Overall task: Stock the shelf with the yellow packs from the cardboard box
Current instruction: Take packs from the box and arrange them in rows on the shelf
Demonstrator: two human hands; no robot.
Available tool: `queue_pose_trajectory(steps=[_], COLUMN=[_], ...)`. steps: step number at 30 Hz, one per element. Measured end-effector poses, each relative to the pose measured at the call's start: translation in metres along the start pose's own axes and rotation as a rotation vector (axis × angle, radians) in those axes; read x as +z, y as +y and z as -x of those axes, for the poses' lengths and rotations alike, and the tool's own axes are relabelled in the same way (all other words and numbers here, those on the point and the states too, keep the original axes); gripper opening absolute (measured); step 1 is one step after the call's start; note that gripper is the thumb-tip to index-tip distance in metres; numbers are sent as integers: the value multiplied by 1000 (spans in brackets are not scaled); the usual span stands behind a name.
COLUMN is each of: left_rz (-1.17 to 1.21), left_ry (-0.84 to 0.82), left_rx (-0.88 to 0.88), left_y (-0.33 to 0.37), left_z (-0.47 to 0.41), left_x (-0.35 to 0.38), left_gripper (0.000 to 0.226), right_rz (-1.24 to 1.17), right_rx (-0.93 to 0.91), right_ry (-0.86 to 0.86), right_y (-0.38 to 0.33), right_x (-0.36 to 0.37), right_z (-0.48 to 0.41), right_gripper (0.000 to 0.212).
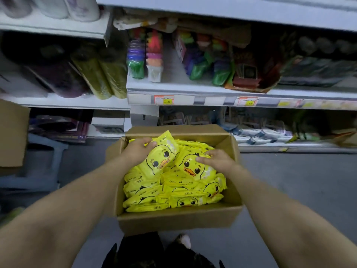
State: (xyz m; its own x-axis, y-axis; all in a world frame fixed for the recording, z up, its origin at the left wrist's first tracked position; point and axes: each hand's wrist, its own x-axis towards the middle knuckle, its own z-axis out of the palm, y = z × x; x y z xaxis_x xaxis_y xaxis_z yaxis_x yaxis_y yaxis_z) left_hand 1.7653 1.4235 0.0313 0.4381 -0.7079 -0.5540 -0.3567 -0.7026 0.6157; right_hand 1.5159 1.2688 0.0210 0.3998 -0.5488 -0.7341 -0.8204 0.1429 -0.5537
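An open cardboard box [179, 217] stands on the floor in front of me, filled with several yellow packs printed with a duck face. My left hand [138, 149] grips one yellow pack [161, 155] by its left edge and holds it tilted above the pile. My right hand [218, 159] rests on a second yellow pack [193, 167] at the right side of the box, fingers curled over its top edge. The shelf [212, 88] rises beyond the box, with a bare strip of white board near its middle.
Coloured bagged goods [136, 60] and an open brown carton [251, 74] fill the middle shelf. Green rolls [100, 74] lie on the left shelf. Another cardboard box [11, 132] juts in at the left, above a blue stool [44, 165]. Grey floor lies right of the box.
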Motion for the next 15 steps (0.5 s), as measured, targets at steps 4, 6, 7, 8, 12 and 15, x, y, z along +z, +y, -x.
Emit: queue_pose_trajectory(steps=[4,6,7,8,12,15], left_rz=[146,273,320,337,500,697], left_ry=[28,-12,-29,-32,36,92], left_rx=[15,2,13,10,40,40], left_y=[29,43,50,58,98,126], left_z=[27,42,50,58,84,94], left_x=[-21,-34,-41,-49,-78,-101], left_gripper=[43,45,51,63,55,39], right_rz=[74,103,91,73,15,-160], right_rx=[-72,-137,-173,-203,-267,-302], right_ry=[-1,17,5,8,55,12], right_y=[-23,-24,-20,-23,-76,-100], right_x=[-23,-37,-46,-54,-74,-89], right_z=[34,39,34,33,94,112], right_gripper=[86,100,111,120,90,35])
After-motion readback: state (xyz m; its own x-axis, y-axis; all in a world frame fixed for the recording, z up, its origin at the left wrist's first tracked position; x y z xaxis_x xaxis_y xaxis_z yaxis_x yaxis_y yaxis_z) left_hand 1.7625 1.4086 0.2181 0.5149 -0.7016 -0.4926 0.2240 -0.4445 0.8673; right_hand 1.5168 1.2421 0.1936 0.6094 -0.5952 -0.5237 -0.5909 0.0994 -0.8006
